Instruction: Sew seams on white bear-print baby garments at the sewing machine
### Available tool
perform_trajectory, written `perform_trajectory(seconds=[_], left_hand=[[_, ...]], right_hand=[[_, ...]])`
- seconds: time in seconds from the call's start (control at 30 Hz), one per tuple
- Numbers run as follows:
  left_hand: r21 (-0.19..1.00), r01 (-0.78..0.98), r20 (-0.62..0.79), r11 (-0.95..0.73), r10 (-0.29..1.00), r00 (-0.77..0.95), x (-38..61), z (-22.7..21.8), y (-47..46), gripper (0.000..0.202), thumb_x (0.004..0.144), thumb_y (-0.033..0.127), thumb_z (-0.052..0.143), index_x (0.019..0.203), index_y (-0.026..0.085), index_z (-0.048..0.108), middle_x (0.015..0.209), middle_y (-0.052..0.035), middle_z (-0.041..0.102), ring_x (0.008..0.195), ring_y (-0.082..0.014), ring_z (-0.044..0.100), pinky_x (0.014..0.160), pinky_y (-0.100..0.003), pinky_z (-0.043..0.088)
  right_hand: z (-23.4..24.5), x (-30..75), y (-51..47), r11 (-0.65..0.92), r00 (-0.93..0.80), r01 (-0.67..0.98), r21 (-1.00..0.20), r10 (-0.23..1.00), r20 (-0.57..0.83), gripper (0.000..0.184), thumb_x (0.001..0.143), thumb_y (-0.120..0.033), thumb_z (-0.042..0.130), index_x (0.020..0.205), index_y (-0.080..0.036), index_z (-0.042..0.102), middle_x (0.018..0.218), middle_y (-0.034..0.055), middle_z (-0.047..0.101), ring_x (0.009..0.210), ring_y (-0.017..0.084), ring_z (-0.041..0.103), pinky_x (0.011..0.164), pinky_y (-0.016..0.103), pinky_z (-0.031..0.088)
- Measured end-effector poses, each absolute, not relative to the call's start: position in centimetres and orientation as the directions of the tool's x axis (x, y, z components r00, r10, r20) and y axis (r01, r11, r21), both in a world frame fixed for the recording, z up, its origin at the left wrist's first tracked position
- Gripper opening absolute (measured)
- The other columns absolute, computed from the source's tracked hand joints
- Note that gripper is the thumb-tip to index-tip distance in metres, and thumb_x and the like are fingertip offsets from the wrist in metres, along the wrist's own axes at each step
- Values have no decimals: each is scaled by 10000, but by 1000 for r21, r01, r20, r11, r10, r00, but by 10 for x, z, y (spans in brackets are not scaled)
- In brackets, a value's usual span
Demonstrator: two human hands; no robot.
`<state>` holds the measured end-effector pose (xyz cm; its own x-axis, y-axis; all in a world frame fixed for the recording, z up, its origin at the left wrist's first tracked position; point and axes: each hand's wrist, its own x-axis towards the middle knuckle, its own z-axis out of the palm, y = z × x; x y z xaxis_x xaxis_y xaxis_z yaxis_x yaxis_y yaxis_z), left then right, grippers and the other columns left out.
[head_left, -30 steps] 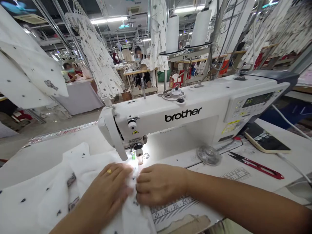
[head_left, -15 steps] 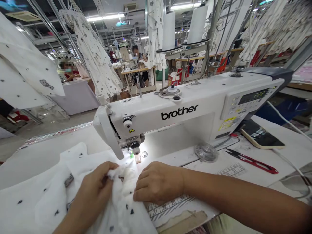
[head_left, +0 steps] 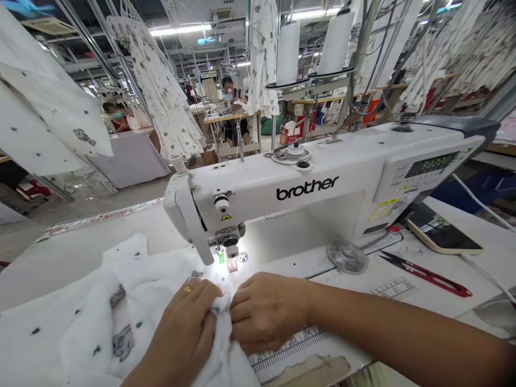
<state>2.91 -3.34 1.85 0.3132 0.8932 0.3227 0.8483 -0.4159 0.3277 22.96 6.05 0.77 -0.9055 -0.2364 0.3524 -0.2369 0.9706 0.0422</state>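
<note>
**Soft white cloth narrowly pinched in front of the needle end**

Nearest, showing a black printed ruler scale (head_left: 296, 341) along the front of the broad white worktop (head_left: 68, 263), close to its near edge. Pinching a fold of the soft white cloth with scattered dark motifs (head_left: 92, 312) between left hand (head_left: 181, 328) thumb and fingers: a narrow grip. Curling the right hand (head_left: 268, 306) against the cloth's right edge; hiding its fingertips, so being unable to tell whether pinching too.

Lying mostly leftward, rumpling loosely up to the small metal-and-green foot (head_left: 221, 256). Looking light, limp and fluffy, probably bunching under a push rather than slipping or breaking. Suiting, by judgement, a flat fingertip hold near the edge, short of the foot.

Widening room leftward, seemingly; narrowing rightward beneath the arm of the glossy white sewing machine with black lettering (head_left: 262, 201). Meeting, further right, a clear round plastic disc (head_left: 347, 256), red-handled snips with dark blades (head_left: 427, 274) and a black-screened phone (head_left: 443, 228).

Farthest, ending at a silvery strip with red marks (head_left: 108, 215); showing printed white hanging fabric (head_left: 161, 91) well beyond.
</note>
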Motion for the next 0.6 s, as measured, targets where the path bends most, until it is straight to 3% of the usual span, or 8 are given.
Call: perform_trajectory(seconds=[0.1,0.27,0.37,0.53,0.6], left_hand=[[214,867,353,-449,864,360,32,19,-32,219,841,83,366,881,225,528,895,-42,629,858,-231,594,765,-370,474],[202,865,309,-460,868,390,36,32,-37,84,917,241,467,964,227,536,940,-51,646,865,-227,625,764,-361,524],[162,883,336,-441,866,371,36,27,-46,217,891,326,554,1089,238,537,994,-53,669,883,-235,659,761,-355,558],[132,900,413,-416,848,331,26,11,-52,350,843,140,450,1167,245,525,1160,-61,667,1025,-228,670,823,-342,564],[227,915,345,-332,906,243,20,15,-44,298,817,105,416,1043,248,547,999,-21,696,875,-194,691,718,-295,558]], right_hand=[[11,230,61,979,-912,-185,82,-202,358,244,947,-278,542,722,-184,556,765,-7,611,765,147,553,678,306,407],[9,229,64,976,-885,-219,4,-200,420,244,893,-329,586,698,-185,557,715,-15,594,716,147,537,663,306,405],[8,228,65,970,-880,-240,-50,-195,433,310,886,-407,594,670,-188,560,683,-10,592,690,153,538,646,308,400],[7,229,61,985,-907,-147,-91,-97,409,365,972,-359,503,657,-183,559,708,1,631,718,156,567,685,288,399],[6,229,59,991,-915,-83,-102,-35,402,358,988,-342,489,680,-178,571,719,1,640,704,153,564,676,280,396]])
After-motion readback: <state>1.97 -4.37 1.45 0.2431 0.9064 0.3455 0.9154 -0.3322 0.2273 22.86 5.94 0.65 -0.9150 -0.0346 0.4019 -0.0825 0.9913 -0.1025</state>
